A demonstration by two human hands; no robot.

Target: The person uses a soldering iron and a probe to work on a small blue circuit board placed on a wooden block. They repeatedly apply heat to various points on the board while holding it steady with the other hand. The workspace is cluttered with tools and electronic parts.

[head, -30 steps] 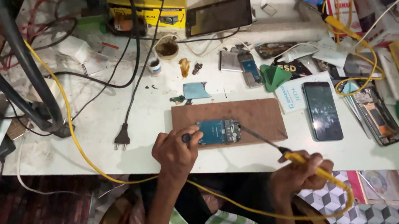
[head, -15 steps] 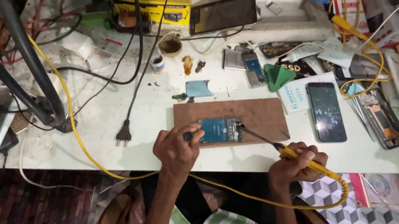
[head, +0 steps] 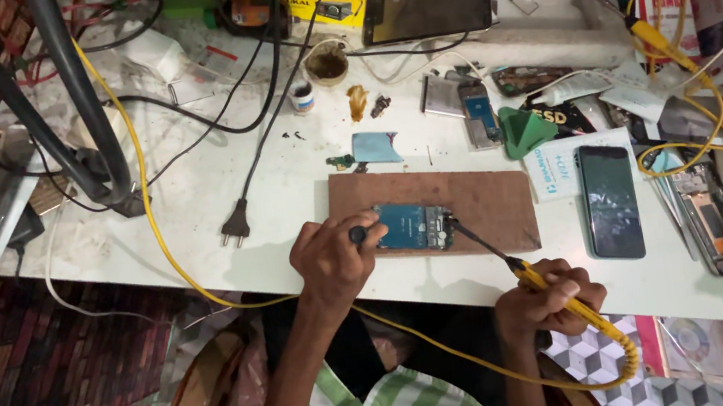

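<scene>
A blue circuit board (head: 413, 226) lies on a brown wooden board (head: 482, 198) near the front edge of the white workbench (head: 194, 206). My left hand (head: 332, 259) rests at the circuit board's left end, gripping a thin tool with a dark round handle (head: 357, 233). My right hand (head: 547, 301) holds a yellow soldering iron (head: 551, 288). Its dark tip (head: 468, 237) touches the right end of the circuit board. The iron's yellow cable (head: 146, 194) loops under my arms and runs up across the bench.
A dark smartphone (head: 611, 200) lies right of the wooden board, with an opened phone body (head: 707, 213) beside it. A black plug (head: 236, 225) sits left of the board. A tablet (head: 427, 8), a small pot (head: 327, 64), phone parts, boxes and cables crowd the back. A black lamp arm (head: 78, 101) rises at left.
My right hand with the soldering iron has shifted slightly while the tip stays at the circuit board's right end. The left hand keeps its place on the board.
</scene>
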